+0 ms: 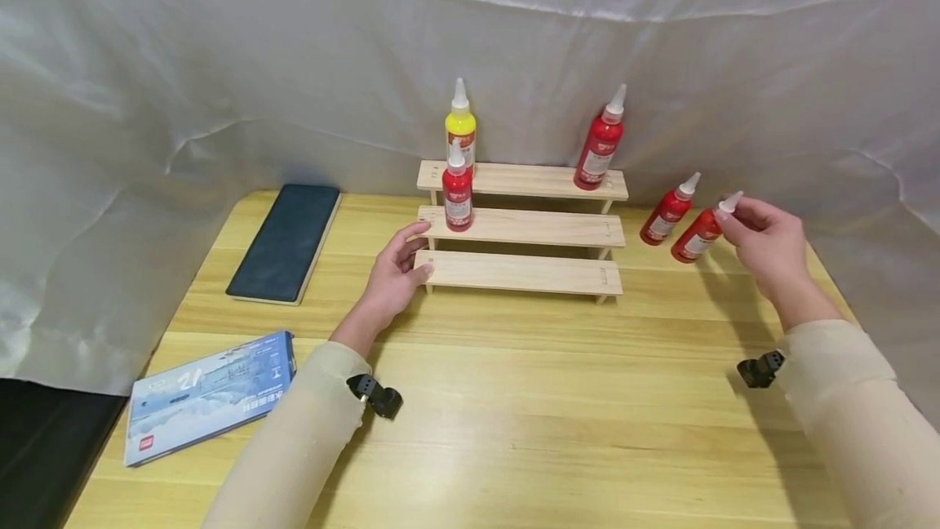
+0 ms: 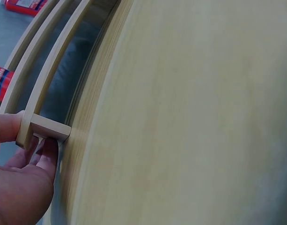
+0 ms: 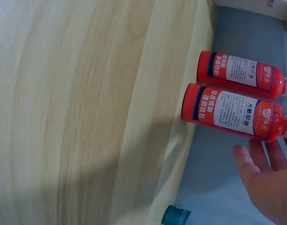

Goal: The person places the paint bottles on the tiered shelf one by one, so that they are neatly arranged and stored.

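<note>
At the right, my right hand (image 1: 771, 247) pinches the top of a red ink bottle (image 1: 696, 237) between thumb and index finger; in the right wrist view those fingertips are out of frame. Beside it another red ink bottle (image 3: 241, 75) stands upright. My left hand (image 1: 392, 280) grips the left end of a three-tier wooden stand (image 1: 521, 272), thumb at the lowest tier. The left wrist view shows its other fingers behind the stand's leg (image 2: 49, 127). A yellow ink bottle (image 1: 461, 122) and a red bottle (image 1: 598, 153) stand on the top tier, and a red bottle (image 1: 457, 201) on the middle one.
A dark rectangular block (image 1: 286, 243) lies at the back left of the wooden table (image 1: 514, 415). Nearer me is a flat blue box (image 1: 213, 394). Grey cloth (image 1: 352, 55) hangs behind the table. A small green object (image 3: 175, 215) shows at the right wrist view's lower edge.
</note>
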`<state>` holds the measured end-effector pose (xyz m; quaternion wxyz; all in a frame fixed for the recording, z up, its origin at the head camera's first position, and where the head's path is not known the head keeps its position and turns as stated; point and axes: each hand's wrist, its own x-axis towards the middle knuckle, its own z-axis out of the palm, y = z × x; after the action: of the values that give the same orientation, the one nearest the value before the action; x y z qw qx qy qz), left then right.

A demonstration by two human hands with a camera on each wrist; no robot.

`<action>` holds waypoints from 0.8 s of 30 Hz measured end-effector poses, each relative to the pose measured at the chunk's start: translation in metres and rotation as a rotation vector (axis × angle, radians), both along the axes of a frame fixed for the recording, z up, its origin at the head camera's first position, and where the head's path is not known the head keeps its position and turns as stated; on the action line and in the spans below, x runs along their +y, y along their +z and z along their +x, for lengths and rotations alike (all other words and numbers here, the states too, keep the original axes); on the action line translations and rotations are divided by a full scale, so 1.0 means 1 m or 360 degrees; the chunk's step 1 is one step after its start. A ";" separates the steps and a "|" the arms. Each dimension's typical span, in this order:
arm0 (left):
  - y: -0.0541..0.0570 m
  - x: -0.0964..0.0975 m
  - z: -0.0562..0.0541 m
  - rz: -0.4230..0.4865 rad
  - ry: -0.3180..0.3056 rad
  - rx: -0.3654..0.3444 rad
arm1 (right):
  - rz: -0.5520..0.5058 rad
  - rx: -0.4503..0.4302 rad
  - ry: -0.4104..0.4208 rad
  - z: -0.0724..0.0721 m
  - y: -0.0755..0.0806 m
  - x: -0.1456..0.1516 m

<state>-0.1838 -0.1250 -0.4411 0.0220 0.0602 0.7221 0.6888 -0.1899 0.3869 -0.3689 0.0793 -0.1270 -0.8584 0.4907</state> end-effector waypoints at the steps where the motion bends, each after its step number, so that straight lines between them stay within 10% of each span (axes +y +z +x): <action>1: 0.000 0.000 0.000 -0.0001 0.0003 0.0003 | 0.0009 -0.0006 -0.0001 0.000 0.000 0.000; 13: 0.002 0.000 0.001 0.0013 0.0017 0.0019 | -0.0016 -0.0033 -0.0115 0.004 -0.004 -0.001; 24: -0.001 0.001 0.000 0.0017 0.0006 0.0033 | -0.0431 0.0137 -0.0071 0.006 -0.012 -0.003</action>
<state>-0.1837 -0.1244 -0.4418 0.0129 0.0662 0.7186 0.6922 -0.1838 0.3841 -0.3809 0.1091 -0.1345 -0.7770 0.6052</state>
